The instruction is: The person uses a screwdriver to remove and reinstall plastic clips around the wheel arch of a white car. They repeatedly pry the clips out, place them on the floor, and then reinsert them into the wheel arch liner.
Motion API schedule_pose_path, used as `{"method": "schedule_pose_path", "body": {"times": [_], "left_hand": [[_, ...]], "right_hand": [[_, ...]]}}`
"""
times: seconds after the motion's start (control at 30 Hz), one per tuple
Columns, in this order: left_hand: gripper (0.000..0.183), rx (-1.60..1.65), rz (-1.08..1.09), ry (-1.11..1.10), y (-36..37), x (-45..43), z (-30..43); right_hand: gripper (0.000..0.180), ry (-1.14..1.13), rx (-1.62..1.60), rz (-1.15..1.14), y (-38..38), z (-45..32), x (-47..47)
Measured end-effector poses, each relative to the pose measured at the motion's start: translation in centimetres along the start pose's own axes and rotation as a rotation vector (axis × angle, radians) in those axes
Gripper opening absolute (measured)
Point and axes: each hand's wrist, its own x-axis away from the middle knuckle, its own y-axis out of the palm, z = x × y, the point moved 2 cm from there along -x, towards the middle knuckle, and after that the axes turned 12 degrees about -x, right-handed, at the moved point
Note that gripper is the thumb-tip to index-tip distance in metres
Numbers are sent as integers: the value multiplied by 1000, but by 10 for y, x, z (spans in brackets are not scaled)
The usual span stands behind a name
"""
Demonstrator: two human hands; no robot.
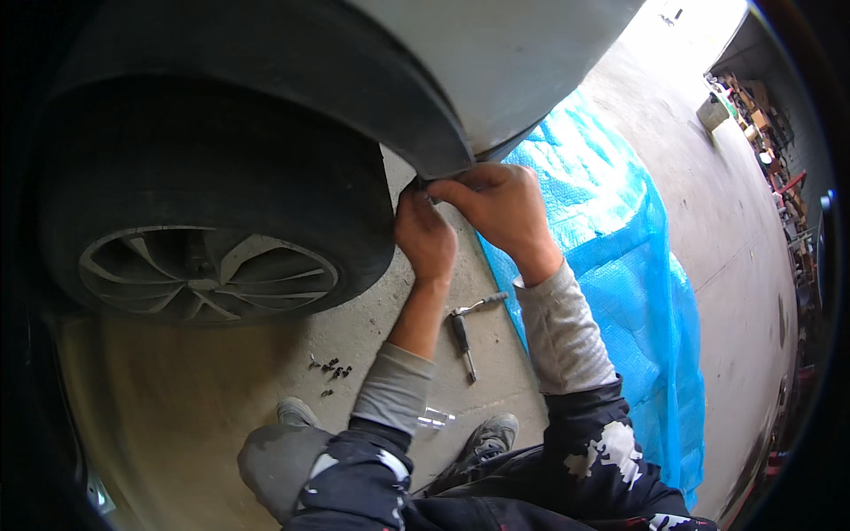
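Both of my hands meet at the lower end of a car's dark wheel-arch trim (425,133), just right of the tyre (319,179). My left hand (428,239) has its fingertips raised to the trim's lower edge, close beside the tyre. My right hand (508,202) reaches in from the right, thumb and fingers bent at the same edge under the pale bumper (518,66). A small dark piece shows between the fingertips; whether it is loose or part of the trim cannot be told. The fingers partly hide it.
A ratchet (479,305) and a screwdriver-like driver (465,345) lie on the concrete floor. Several small dark fasteners (335,368) are left of them. A clear plastic object (436,418) lies between my shoes. A blue tarpaulin (597,279) spreads at right; a bucket (712,113) and clutter stand beyond.
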Motion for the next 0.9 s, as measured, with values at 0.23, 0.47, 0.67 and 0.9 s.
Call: {"method": "schedule_pose_path", "body": {"times": [0.23, 0.47, 0.67, 0.9], "left_hand": [[16, 599, -45, -325, 15, 6, -16], [17, 1227, -144, -631, 19, 7, -16], [19, 1220, -174, -659, 11, 13, -19], [31, 751, -17, -306, 15, 18, -10]], "right_hand": [[37, 6, 131, 95, 34, -5, 21], [40, 282, 251, 380, 57, -13, 23], [33, 291, 206, 433, 63, -23, 24], [31, 224, 297, 356, 52, -25, 25]]}}
